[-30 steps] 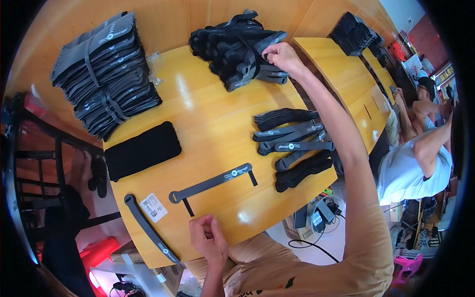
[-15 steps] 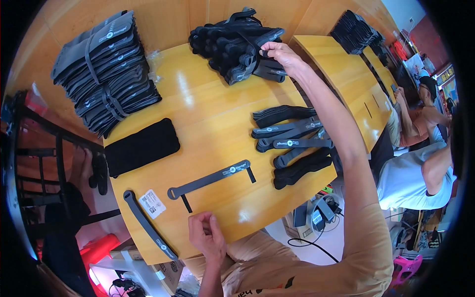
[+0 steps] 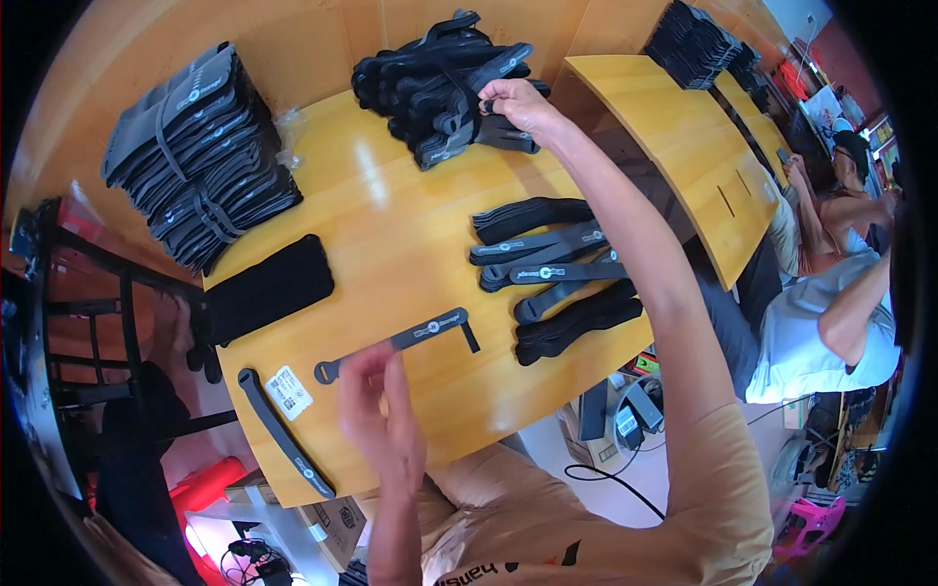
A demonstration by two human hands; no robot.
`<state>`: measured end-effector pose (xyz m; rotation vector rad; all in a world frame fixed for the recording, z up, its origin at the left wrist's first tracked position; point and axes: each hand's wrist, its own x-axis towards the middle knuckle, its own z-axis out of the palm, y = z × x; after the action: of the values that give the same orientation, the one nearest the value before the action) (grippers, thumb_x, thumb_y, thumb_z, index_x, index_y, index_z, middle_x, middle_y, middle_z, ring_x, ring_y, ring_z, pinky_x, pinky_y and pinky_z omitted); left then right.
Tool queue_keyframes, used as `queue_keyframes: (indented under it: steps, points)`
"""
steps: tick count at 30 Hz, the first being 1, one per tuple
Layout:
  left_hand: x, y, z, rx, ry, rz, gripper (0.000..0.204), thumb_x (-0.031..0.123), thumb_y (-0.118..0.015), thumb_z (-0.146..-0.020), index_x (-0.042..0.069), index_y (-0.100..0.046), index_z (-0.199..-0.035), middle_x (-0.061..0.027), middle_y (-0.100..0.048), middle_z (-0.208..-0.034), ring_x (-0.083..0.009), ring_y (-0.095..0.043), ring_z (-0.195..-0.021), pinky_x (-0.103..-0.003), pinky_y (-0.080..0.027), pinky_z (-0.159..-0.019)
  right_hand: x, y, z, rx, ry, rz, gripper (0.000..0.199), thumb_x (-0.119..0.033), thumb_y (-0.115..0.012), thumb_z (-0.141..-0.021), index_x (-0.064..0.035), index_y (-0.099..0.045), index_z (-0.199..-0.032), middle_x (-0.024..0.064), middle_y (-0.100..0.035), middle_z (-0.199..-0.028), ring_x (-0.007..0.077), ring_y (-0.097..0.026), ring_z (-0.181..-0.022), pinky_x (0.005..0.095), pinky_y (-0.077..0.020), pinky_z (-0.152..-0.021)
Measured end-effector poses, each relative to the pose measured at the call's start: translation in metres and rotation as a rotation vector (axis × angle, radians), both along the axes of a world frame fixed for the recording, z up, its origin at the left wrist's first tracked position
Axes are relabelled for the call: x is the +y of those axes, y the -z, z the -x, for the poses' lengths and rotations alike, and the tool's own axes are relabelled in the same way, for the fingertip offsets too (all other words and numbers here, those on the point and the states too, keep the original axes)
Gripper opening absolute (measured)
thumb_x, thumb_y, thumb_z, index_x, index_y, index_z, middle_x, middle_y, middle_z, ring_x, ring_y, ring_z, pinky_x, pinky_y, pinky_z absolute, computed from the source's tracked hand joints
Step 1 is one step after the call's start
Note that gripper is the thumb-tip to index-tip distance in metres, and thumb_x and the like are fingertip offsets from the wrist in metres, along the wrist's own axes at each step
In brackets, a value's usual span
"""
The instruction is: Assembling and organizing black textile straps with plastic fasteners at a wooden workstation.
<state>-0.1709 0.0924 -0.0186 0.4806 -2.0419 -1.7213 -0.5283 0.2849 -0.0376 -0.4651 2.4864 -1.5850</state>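
At the far side of the table, my right hand [image 3: 518,105] is closed, its fingers pinching a black strap at the right side of a bound bundle of black hook-and-loop straps [image 3: 410,98]. My left hand [image 3: 381,415], blurred by motion, is raised over the near part of the table and holds nothing I can make out. It covers part of a single dark grey strap [image 3: 425,334] with a slotted end, lying flat. A short black strip [image 3: 471,339] lies at that strap's right end. More loose straps [image 3: 557,273] lie in a fanned group under my right forearm.
A tall banded stack of grey straps [image 3: 195,137] stands at the back left. Nearer lie a black folded cloth-like piece [image 3: 274,290], a white label [image 3: 289,393] and another strap [image 3: 283,435]. A second table [image 3: 674,146] and a co-worker [image 3: 811,322] are at right.
My left hand has moved up and forward over the single strap's left part. My right hand stays at the bundle. The whole view has shifted slightly.
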Motion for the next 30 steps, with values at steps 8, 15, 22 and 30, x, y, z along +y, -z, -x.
queue_keyframes:
  steps: [8,15,22,30]
  points:
    - [0.025,-0.012,0.231,0.168,0.18,1.05,0.083,0.013,-0.076,-0.064,-0.007,-0.031,-0.131,-0.023,-0.039,-0.13,-0.0354,-0.037,-0.122,-0.039,-0.033,-0.101,-0.009,0.004,0.005,0.072,0.032,-0.13,0.012,0.001,-0.059,-0.073,0.0006,-0.063,-0.084,0.0034,-0.061,-0.071,0.0098,-0.054,-0.07,0.0265,-0.0428,-0.063]
    - [0.073,0.007,0.313,-0.202,0.217,1.159,0.091,0.033,-0.072,-0.067,-0.006,-0.026,-0.136,-0.0219,-0.026,-0.143,-0.0324,-0.026,-0.133,-0.05,-0.023,-0.106,0.003,0.004,-0.002,0.163,0.039,-0.304,0.008,-0.009,-0.049,-0.078,-0.0022,-0.052,-0.081,0.0109,-0.054,-0.076,0.0223,-0.051,-0.075,0.0327,-0.041,-0.067]
    - [0.07,0.03,0.325,-0.133,0.041,1.376,0.069,0.036,-0.065,-0.074,-0.003,-0.043,-0.127,-0.0164,-0.04,-0.127,-0.0309,-0.035,-0.122,-0.049,-0.029,-0.097,-0.006,0.005,0.004,0.303,0.03,-0.376,0.025,-0.024,-0.048,-0.076,-0.0029,-0.059,-0.07,0.0191,-0.062,-0.075,0.0396,-0.059,-0.08,0.0477,-0.045,-0.071]
    - [0.071,0.032,0.324,-0.046,-0.003,1.423,0.069,0.049,-0.073,-0.063,0.002,-0.053,-0.11,-0.0087,-0.043,-0.109,-0.0249,-0.041,-0.111,-0.045,-0.034,-0.086,-0.012,-0.019,-0.002,-0.076,0.07,-0.134,0.025,-0.017,-0.05,-0.077,0.0024,-0.056,-0.063,0.007,-0.054,-0.06,0.016,-0.051,-0.057,0.0313,-0.0406,-0.056]
